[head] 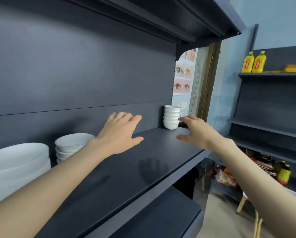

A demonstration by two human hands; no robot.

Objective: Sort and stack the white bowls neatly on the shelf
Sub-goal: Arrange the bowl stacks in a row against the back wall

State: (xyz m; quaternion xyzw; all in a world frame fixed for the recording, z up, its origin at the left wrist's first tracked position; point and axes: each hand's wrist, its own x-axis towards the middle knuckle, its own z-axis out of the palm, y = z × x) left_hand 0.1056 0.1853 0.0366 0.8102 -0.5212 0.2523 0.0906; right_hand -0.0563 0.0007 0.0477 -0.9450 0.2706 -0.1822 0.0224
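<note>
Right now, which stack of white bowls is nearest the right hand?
The stack of small bowls at the far right end of the shelf; the right hand is beside it. The two wider stacks sit far left.

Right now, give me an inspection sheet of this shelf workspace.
Surface: dark shelf, hand shadow on it.
Job's things: small bowl stack at far right; medium bowl stack and large white stack at left.
Clutter: nothing seen.
Grips: left hand open, above the shelf; right hand open, fingertips by the small bowl stack, contact unclear.
Cables: nothing seen.
Surroundings: yellow bottles on a side shelf; eye poster behind; packets lower right.
</note>
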